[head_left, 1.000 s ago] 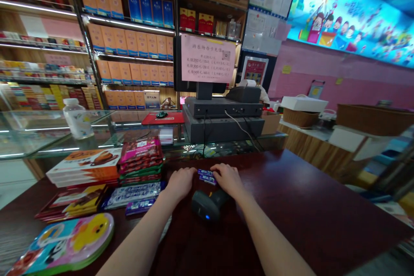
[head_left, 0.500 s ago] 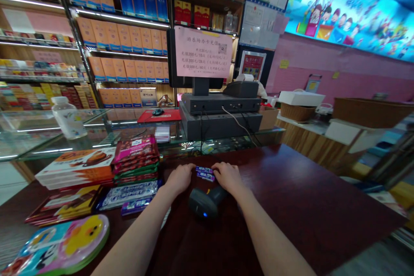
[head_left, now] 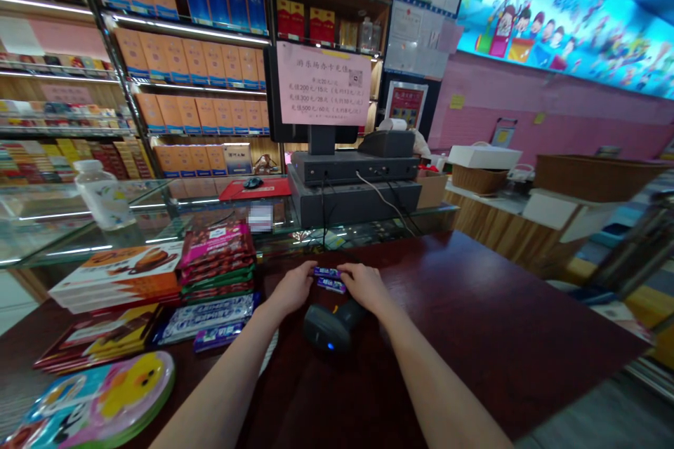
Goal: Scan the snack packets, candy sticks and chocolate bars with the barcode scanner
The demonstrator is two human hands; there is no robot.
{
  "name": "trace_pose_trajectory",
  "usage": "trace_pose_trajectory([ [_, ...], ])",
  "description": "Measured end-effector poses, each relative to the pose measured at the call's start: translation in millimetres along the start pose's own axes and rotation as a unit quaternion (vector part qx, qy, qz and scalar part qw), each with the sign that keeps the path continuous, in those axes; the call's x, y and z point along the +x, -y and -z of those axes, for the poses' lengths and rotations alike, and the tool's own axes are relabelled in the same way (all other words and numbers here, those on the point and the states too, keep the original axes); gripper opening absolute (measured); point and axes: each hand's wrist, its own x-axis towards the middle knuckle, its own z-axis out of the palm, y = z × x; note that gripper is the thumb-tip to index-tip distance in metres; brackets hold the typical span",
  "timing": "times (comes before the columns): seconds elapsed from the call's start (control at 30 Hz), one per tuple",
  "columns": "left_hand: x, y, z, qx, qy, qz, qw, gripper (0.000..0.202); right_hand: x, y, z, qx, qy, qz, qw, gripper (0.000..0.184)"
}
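Note:
Two small purple candy packs lie side by side on the dark red table. The fingertips of my left hand (head_left: pixel 295 287) close on the left end of the farther candy pack (head_left: pixel 327 272). At its right end are the curled fingers of my right hand (head_left: pixel 364 285). Just in front of that pack rests the nearer candy pack (head_left: pixel 331 285), with no finger on it. A black barcode scanner (head_left: pixel 326 327) with a blue light lies between my forearms, its handle partly hidden beneath my right hand.
On the left are stacked orange-white boxes (head_left: pixel 123 266), red snack bags (head_left: pixel 218 252), blue-white packets (head_left: pixel 205 316), chocolate packs (head_left: pixel 100 337) and cartoon-animal packs (head_left: pixel 100 393). A cash register (head_left: pixel 352 186) stands behind the table (head_left: pixel 474 337), near a plastic bottle (head_left: pixel 104 196) on the glass counter.
My fingers have drawn slightly inward against the ends of the farther candy pack. The whole view has shifted a little; the scanner and stacked goods stay in place.

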Motion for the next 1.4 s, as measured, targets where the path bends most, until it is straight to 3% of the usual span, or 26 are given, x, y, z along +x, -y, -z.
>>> trace_pose_trajectory([
  [0.4, -39, -14, 44.6, -0.086, -0.104, -0.027, 0.990, 0.050, -13, 24, 3, 0.164, -0.060, 0.074, 0.982, 0.034],
  [0.57, -63, -9, 57.5, -0.123, -0.182, -0.037, 0.975, 0.048, -13, 39, 1, 0.252, -0.083, 0.097, 0.959, 0.035],
  [0.8, -92, 6, 66.5, -0.118, -0.308, -0.094, 0.939, 0.042, -14, 71, 0, 0.340, -0.093, 0.142, 0.925, 0.033],
  [1.07, -113, 18, 76.2, -0.092, -0.402, -0.082, 0.907, 0.033, -10, 106, -12, 0.431, -0.119, 0.192, 0.873, 0.029],
  [1.23, -119, 20, 72.7, -0.133, -0.428, -0.064, 0.892, 0.026, -14, 114, -22, 0.480, -0.118, 0.187, 0.849, 0.025],
  [1.4, -120, 19, 69.4, -0.204, -0.421, -0.016, 0.884, 0.022, -21, 115, -16, 0.468, -0.143, 0.182, 0.853, 0.013],
])
